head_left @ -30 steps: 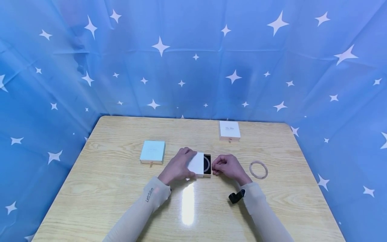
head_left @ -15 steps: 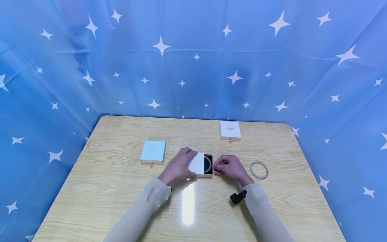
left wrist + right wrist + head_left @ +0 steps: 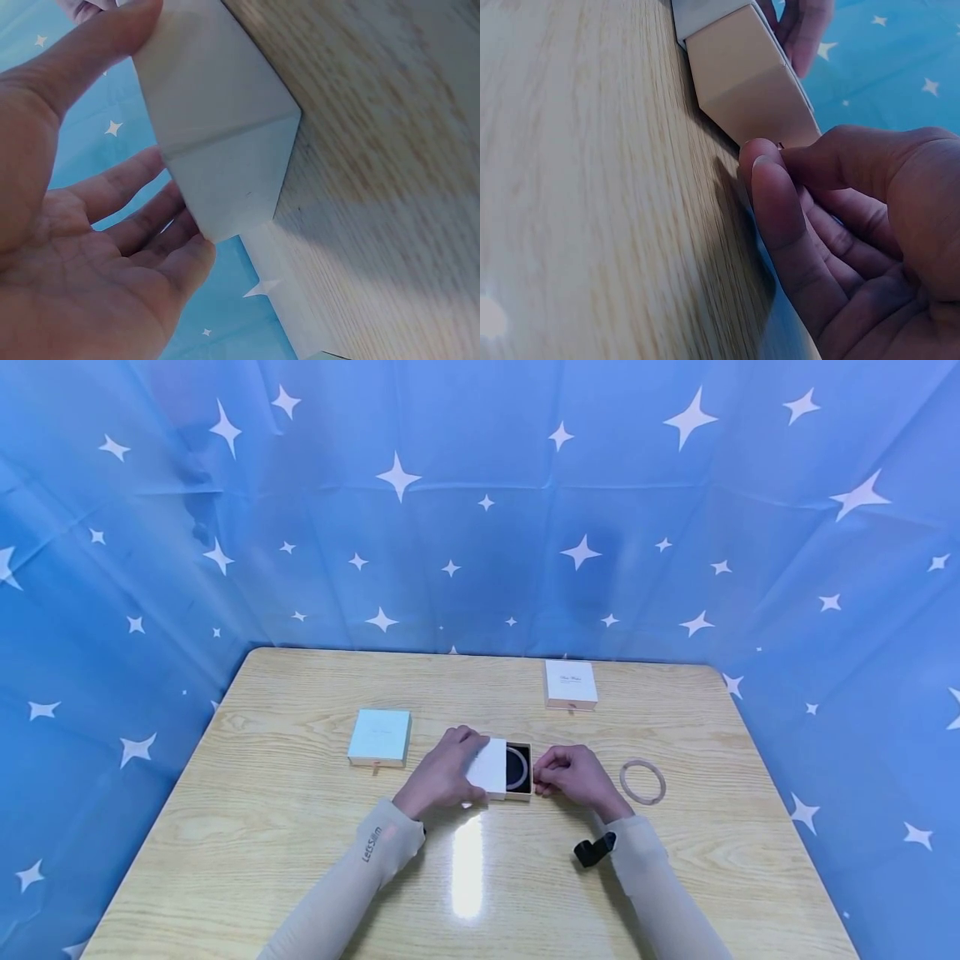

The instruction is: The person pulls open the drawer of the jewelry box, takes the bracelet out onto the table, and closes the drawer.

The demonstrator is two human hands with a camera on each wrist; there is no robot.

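Observation:
My left hand [image 3: 447, 770] grips the white sleeve [image 3: 489, 767] of a small square box, thumb on the near side and fingers on the far side. Out of the sleeve's right end sticks a tan drawer [image 3: 742, 86] lined in black, partly pulled out. A pale ring-shaped bangle [image 3: 525, 767] lies in it, its left part hidden under the sleeve. At the drawer's right end, my right hand [image 3: 573, 778] pinches a small pull tab between thumb and forefinger; the tab is almost wholly covered by the fingertips.
A second pale bangle [image 3: 662, 788] lies on the wooden table [image 3: 300, 860], right of my right hand. A light-blue box [image 3: 379, 735] stands to the left, and another white box [image 3: 570, 682] stands at the back. A starry blue curtain [image 3: 480, 527] hangs behind.
The right hand has moved slightly to the right, and the drawer has slid farther out of the sleeve, showing more of the bangle. The left hand stays in place.

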